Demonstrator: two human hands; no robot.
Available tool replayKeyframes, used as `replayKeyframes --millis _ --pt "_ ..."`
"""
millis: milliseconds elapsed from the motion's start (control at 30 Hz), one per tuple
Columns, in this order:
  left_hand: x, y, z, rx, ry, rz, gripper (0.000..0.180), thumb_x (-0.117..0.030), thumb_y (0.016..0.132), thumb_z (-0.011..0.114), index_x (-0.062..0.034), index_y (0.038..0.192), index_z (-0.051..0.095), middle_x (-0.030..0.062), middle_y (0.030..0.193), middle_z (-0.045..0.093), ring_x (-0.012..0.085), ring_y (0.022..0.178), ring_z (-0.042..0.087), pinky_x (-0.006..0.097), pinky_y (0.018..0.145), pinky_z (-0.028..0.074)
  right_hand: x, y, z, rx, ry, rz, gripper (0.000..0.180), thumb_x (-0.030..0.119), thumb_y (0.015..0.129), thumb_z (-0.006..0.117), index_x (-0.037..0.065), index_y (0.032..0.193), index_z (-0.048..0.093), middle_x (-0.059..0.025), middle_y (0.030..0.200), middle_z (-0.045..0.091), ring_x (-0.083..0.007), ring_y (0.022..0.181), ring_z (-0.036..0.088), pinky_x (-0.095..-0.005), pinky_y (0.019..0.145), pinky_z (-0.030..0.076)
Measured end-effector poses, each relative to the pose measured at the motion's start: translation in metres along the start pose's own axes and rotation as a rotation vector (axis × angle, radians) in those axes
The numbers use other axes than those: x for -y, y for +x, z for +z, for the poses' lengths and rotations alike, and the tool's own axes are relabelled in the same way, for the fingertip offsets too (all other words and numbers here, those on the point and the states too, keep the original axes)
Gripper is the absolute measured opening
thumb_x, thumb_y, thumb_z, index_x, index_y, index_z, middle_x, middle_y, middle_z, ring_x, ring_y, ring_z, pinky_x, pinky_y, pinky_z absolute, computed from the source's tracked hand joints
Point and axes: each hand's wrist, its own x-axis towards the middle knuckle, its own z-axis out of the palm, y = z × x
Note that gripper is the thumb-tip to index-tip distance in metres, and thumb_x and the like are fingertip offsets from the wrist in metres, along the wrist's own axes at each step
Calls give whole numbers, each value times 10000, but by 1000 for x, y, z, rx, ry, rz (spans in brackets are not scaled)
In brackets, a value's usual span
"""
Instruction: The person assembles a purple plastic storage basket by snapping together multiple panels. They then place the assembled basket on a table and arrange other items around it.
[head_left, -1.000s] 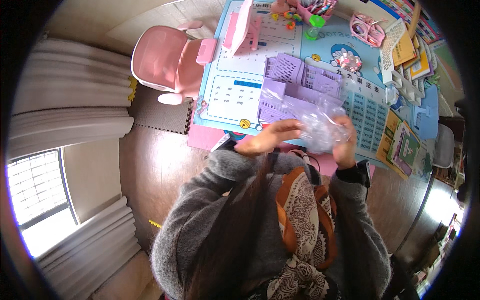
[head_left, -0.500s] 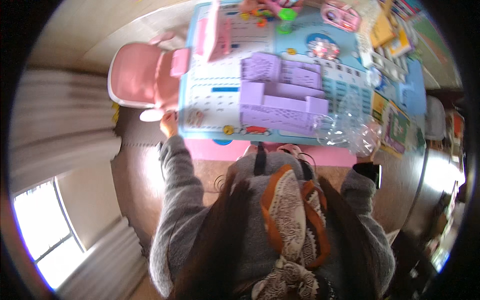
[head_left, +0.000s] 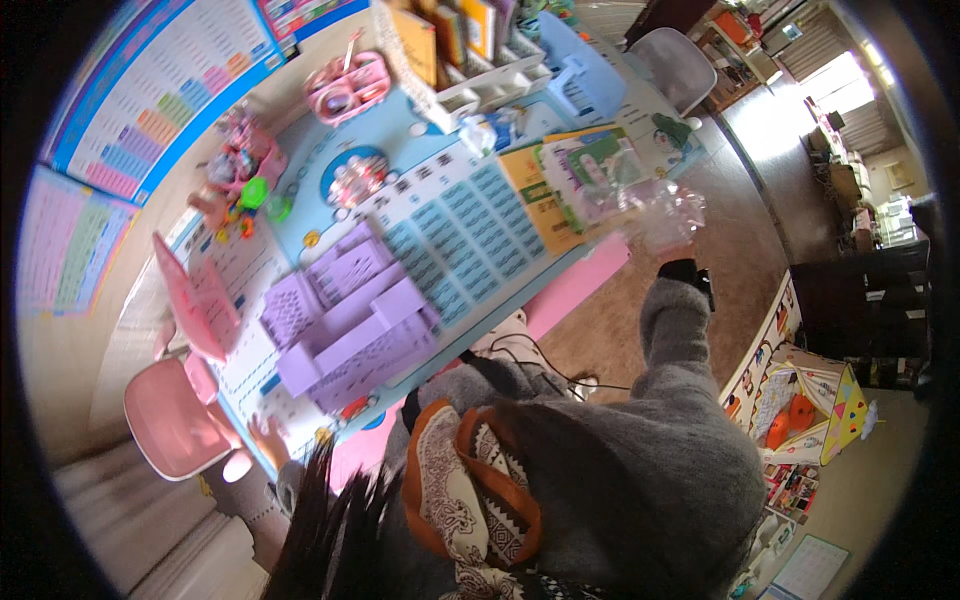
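At the right edge of the surface (head_left: 440, 232), the right hand (head_left: 679, 235) is closing around crumpled clear plastic (head_left: 660, 208), apparently so it is hanging clear of the purple organizer (head_left: 350, 325); the left hand (head_left: 268, 440), loosely spread and seemingly empty, is reaching the left edge, perhaps for balance.

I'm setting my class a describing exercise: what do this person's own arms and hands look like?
The arms wear plain, fuzzy grey sleeves, with no markings showing. Around the right wrist is a black band with a small dark device on its outer side. The left hand wears no glove; blur hides finer detail.
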Motion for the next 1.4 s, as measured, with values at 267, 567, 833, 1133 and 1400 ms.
replayKeyframes --millis 267,567,833,1133,1400 --pt "-119 -88 88 -479 -259 99 434 -20 843 524 -15 1266 426 152 1212 488 241 1064 488 358 908 410 115 88 193 813 1699 786 378 224 807 586 56 1142 539 -145 1170 555 -327 944 579 -426 818 473" --pt "-217 -161 179 -427 -7 306 306 -96 851 532 -50 1150 577 93 1210 531 212 1149 446 340 998 298 349 149 172 968 2248 31 391 220 766 655 119 1134 575 -111 1217 515 -267 1164 435 -407 945 371" --pt "-195 -172 193 -496 -111 253 299 -83 841 561 -42 1137 571 74 1149 544 190 1068 481 336 952 351 340 129 187 1107 2533 194 593 174 765 640 160 1320 432 -69 1416 287 -274 1224 357 -420 990 293" --pt "-146 -140 165 -533 -95 65 404 -178 834 580 -66 1218 518 135 1301 435 261 1236 366 389 1017 287 166 156 67 477 1942 824 600 30 740 604 19 1288 361 -167 1256 411 -302 1119 434 -429 947 349" --pt "-78 -83 125 -200 -324 -41 525 -381 900 471 -39 1294 412 120 1285 455 228 1190 398 358 1003 267 42 179 -345 -148 3065 -639 742 45 678 646 99 1342 319 -146 1370 317 -312 1249 330 -383 1007 306"
